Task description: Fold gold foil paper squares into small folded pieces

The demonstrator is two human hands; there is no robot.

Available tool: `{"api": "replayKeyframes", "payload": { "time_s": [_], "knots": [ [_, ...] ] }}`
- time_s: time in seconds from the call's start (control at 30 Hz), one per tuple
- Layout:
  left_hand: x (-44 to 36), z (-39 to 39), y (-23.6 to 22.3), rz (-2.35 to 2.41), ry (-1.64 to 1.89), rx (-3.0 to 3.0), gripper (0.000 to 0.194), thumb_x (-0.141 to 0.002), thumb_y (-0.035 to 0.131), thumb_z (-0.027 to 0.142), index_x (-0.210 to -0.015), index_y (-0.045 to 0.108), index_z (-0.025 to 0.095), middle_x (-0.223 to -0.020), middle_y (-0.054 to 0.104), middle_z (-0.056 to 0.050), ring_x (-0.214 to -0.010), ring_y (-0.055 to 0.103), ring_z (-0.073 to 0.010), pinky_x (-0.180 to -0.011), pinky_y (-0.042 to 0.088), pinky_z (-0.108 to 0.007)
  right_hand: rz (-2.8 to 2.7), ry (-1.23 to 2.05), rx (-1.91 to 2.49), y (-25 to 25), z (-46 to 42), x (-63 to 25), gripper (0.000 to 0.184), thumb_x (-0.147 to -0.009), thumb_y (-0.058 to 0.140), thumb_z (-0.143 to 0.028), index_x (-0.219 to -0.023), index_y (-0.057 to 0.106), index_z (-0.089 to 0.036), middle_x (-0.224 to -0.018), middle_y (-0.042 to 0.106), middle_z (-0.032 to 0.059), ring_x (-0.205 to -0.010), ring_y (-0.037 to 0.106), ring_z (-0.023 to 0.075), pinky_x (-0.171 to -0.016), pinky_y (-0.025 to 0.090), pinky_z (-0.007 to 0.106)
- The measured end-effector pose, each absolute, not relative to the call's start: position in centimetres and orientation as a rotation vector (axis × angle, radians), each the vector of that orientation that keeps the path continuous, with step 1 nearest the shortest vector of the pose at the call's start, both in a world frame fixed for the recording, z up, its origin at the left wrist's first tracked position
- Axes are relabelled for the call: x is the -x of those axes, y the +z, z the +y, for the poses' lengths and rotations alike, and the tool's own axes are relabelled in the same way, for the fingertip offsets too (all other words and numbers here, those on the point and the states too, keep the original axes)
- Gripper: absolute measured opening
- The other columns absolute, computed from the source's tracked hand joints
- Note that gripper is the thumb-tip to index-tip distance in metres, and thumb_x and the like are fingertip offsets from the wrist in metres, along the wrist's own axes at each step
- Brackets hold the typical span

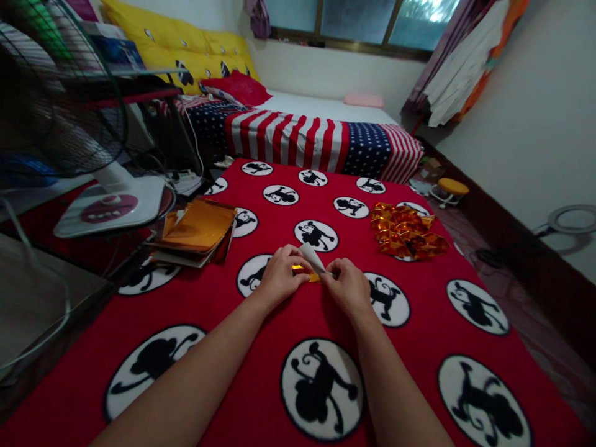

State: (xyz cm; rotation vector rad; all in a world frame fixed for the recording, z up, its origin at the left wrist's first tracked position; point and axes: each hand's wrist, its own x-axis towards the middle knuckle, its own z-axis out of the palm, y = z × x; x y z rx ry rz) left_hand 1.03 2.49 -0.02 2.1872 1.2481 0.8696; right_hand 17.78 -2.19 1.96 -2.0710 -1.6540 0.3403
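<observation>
Between my two hands is a small sheet of foil paper (pixel 311 257), pale grey on the raised side, with shiny gold showing below. My left hand (pixel 285 273) pinches its left part, fingers curled over the gold. At its right edge my right hand (pixel 345 282) grips the paper between thumb and fingers. Both hands are just over a red cloth (pixel 261 385) printed with black monkey figures in white circles. A stack of gold foil sheets (pixel 200 226) lies on the cloth to the left. On the right sits a pile of folded shiny gold foil pieces (pixel 405 230).
A white fan (pixel 112 198) stands at the left by a small table with cables. Beyond the cloth is a bed with a stars-and-stripes cover (pixel 298 136) and a red pillow (pixel 239 88). A yellow-topped stool (pixel 452 187) stands by the right wall.
</observation>
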Motion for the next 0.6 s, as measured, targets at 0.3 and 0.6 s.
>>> {"api": "replayKeyframes", "payload": {
  "time_s": [0.3, 0.6],
  "knots": [
    [-1.2, 2.8, -0.5, 1.329, 1.134, -1.933, 0.085, -0.059, 0.082, 0.025, -0.134, 0.043, 0.022, -0.130, 0.049, -0.012, -0.117, 0.051, -0.0262, -0.097, 0.045, -0.042, -1.024, 1.027, 1.606, 1.4, -2.6, -17.4, 0.023, -0.069, 0.067, -0.036, -0.069, 0.049, -0.021, -0.050, 0.060, -0.0029, -0.043, 0.057, 0.0148, -0.038, 0.035, 0.020],
    [-1.2, 2.8, 0.9, 0.959, 1.067, -1.057, 0.078, -0.065, 0.078, 0.035, -0.131, 0.041, 0.016, -0.076, 0.067, 0.000, -0.064, 0.064, -0.0125, -0.063, 0.049, -0.024, -0.804, 1.215, 1.216, 1.9, -3.5, -14.8, 0.034, -0.064, 0.078, -0.038, -0.073, 0.051, -0.020, -0.061, 0.064, -0.0023, -0.062, 0.069, 0.0173, -0.049, 0.045, 0.020]
  ]
}}
